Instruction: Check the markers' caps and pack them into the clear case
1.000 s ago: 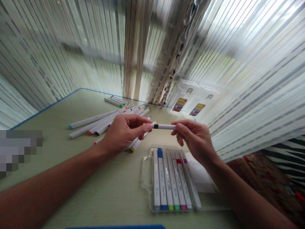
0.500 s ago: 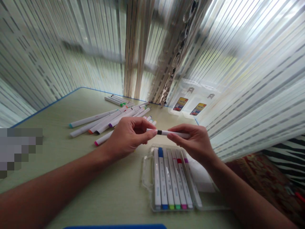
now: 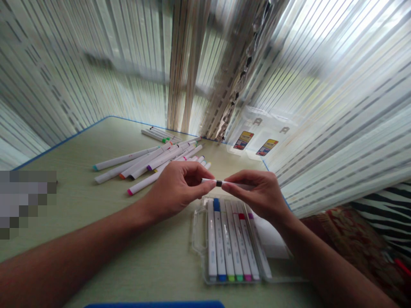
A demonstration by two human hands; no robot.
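Observation:
A white marker (image 3: 218,183) with a black band lies level between my hands, above the far edge of an open clear plastic case (image 3: 199,246). My left hand (image 3: 175,188) pinches its left end between thumb and fingers. On the other end, my right hand (image 3: 257,188) has closed in the same way, covering much of the barrel. Below, several white markers (image 3: 233,244) stand side by side in the case, with blue, green, pink and grey ends toward me. One more marker (image 3: 260,246) lies at a slant along the case's hinge.
Several loose markers (image 3: 154,160) lie in a crossed pile beyond my left hand. Two clear cases with labels (image 3: 253,137) stand at the table's back right, against a striped curtain (image 3: 128,55). A blue edge rims the pale green table (image 3: 135,265).
Both hands have come slightly down with the marker, and my right hand has shifted a little left. Less of the marker's middle shows between the fingers.

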